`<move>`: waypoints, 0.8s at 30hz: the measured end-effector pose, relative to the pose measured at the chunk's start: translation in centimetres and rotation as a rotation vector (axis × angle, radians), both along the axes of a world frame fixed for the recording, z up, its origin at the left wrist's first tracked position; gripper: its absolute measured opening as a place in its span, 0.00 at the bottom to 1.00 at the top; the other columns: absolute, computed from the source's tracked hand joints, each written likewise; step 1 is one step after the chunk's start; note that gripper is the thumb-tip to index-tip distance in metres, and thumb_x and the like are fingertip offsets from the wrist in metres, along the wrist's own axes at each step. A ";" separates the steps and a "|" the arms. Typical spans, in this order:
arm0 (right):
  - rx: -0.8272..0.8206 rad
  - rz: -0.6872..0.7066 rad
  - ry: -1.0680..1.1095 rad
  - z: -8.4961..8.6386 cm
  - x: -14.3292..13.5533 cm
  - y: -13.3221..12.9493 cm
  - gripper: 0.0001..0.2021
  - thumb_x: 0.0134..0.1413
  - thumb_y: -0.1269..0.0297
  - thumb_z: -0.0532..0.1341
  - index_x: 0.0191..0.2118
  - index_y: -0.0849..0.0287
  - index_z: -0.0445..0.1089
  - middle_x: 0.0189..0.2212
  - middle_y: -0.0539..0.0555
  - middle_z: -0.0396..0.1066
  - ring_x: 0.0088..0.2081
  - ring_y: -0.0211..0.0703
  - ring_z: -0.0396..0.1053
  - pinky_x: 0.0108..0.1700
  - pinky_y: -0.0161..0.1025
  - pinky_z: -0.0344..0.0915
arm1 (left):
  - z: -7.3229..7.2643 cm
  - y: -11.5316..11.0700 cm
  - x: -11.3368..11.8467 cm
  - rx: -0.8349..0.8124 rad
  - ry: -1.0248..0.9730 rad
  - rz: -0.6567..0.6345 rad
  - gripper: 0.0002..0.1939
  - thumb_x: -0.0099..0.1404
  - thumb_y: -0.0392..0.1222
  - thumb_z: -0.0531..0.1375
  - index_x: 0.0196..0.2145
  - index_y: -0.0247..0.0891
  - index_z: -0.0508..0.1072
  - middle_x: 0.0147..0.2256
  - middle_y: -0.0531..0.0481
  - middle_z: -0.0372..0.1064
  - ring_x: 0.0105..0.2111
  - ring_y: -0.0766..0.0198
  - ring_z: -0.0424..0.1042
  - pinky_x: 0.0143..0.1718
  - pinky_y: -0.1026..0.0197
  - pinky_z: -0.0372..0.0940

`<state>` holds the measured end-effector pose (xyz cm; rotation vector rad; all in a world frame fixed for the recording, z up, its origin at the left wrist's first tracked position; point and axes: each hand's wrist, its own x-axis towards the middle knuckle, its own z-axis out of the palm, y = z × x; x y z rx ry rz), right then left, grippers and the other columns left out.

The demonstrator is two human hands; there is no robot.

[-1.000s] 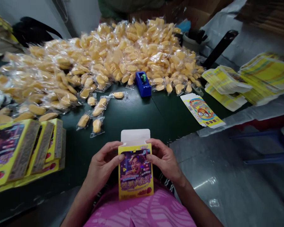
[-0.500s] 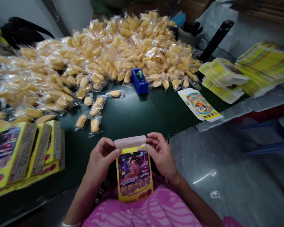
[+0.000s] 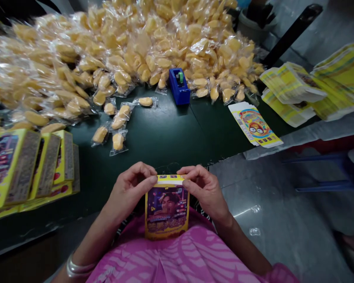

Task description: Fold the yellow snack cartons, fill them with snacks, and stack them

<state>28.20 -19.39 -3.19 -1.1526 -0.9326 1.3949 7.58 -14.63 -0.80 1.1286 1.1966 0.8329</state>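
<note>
A yellow printed carton (image 3: 166,212) stands upright against the pink patterned clothing, its top end towards the table. My left hand (image 3: 135,184) pinches the left corner of its top flap between thumb and fingers. At the right corner, my right hand (image 3: 203,190) pinches the same flap. The flap is folded over, showing a yellow printed strip and a white edge. What lies inside the carton is hidden. Beyond my hands, several yellow pieces in clear wrappers (image 3: 118,141) lie loose on the dark green table (image 3: 165,133).
A large heap of wrapped yellow pieces (image 3: 129,51) covers the table's back. In front of it stands a blue tape dispenser (image 3: 179,88). Filled cartons (image 3: 29,169) are stacked at left. Flat cartons (image 3: 295,86) and a few separate flat ones (image 3: 255,125) lie at right. A blue stool (image 3: 321,184) stands beyond.
The top flap, upright and showing its pale inside before, is now folded over with its printed side showing. Both hands have kept hold of its corners. The view has tipped downward.
</note>
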 end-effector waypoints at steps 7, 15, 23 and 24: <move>-0.005 0.025 -0.098 0.9 0.2 1.1 0.07 0.53 0.62 0.66 0.33 0.57 0.69 0.31 0.49 0.73 0.31 0.36 0.70 0.34 0.33 0.67 | 0.6 1.0 0.8 0.017 0.102 -0.105 0.12 0.54 0.49 0.68 0.26 0.38 0.73 0.23 0.54 0.66 0.23 0.68 0.62 0.23 0.68 0.58; 0.055 -0.023 -0.138 0.7 0.5 0.5 0.06 0.57 0.61 0.64 0.31 0.55 0.77 0.36 0.51 0.78 0.37 0.40 0.74 0.40 0.37 0.71 | 1.4 1.7 0.2 0.099 0.172 -0.218 0.14 0.58 0.52 0.65 0.23 0.40 0.77 0.25 0.50 0.72 0.27 0.62 0.68 0.27 0.64 0.64; 0.053 -0.171 -0.117 -0.1 0.3 -1.4 0.07 0.56 0.64 0.67 0.41 0.51 0.77 0.44 0.52 0.79 0.46 0.44 0.76 0.50 0.43 0.73 | -0.6 -1.5 0.2 0.161 0.160 0.069 0.15 0.58 0.52 0.66 0.39 0.44 0.82 0.44 0.46 0.80 0.43 0.52 0.77 0.45 0.56 0.73; 0.050 -0.172 -0.113 -0.1 0.3 -1.5 0.08 0.56 0.64 0.67 0.43 0.50 0.77 0.45 0.52 0.79 0.45 0.43 0.77 0.49 0.42 0.73 | -0.9 -1.8 0.2 0.181 0.168 0.083 0.13 0.59 0.52 0.66 0.39 0.45 0.82 0.45 0.46 0.80 0.45 0.53 0.77 0.47 0.56 0.72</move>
